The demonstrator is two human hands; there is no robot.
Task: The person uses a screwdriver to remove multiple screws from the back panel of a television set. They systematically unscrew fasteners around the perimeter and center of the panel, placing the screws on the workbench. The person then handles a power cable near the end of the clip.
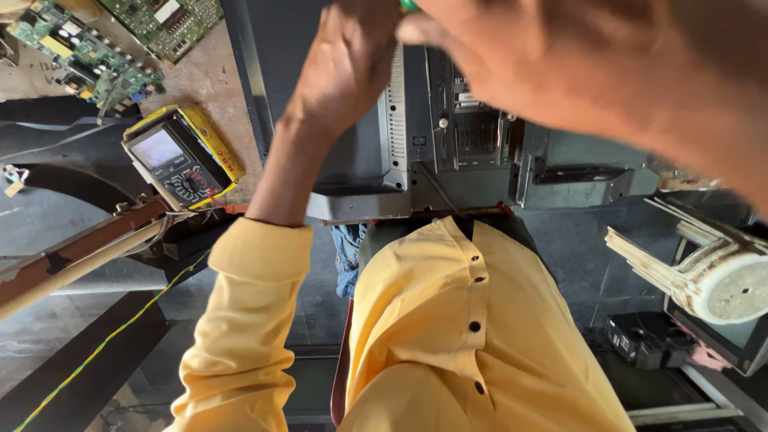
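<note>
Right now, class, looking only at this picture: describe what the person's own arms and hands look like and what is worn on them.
Both hands are bare, with no gloves, rings or watch visible. The left hand comes out of a loose yellow sleeve with a plain folded cuff, matching the buttoned yellow shirt. The right hand is blurred; its forearm shows no sleeve.

Below the left hand [348, 64], a yellow shirt [448, 336] with dark buttons; left of it, a yellow-cased grey multimeter [182, 156] and green circuit boards [112, 40].

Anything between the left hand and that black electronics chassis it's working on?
Nothing visible. The left hand rests directly on the black chassis near its ribbed grey panel. The right hand is blurred, close to the camera, and hides part of the chassis top, so contact there can't be checked.
</note>
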